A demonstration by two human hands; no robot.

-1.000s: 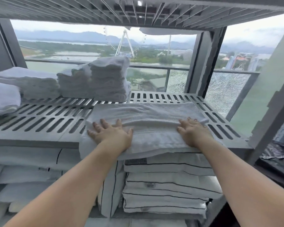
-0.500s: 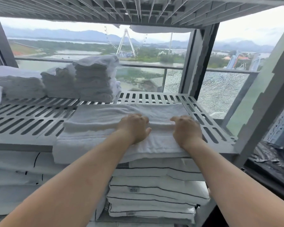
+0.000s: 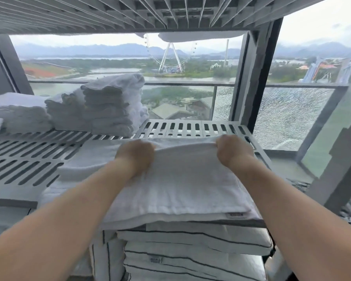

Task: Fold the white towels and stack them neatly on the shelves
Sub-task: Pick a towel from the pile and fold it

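A white towel (image 3: 182, 185) lies on the grey slatted shelf (image 3: 24, 159), its near edge hanging over the shelf front. My left hand (image 3: 135, 155) and my right hand (image 3: 232, 150) each grip the towel's far fold, fingers curled into the cloth, about a towel's width apart. Part of the towel extends flat to the left of my left hand. Stacks of folded white towels (image 3: 111, 104) stand at the back left of the same shelf.
Below the shelf lie stacked white linens with dark stripes (image 3: 193, 244). A slatted upper shelf (image 3: 170, 13) hangs overhead. A grey upright post (image 3: 253, 78) stands at the shelf's back right, with a window and cracked glass railing (image 3: 288, 116) behind.
My hands went from lying flat on the spread towel to gripping its fold near the middle. They now hold the fold farther back on the shelf, wider apart.
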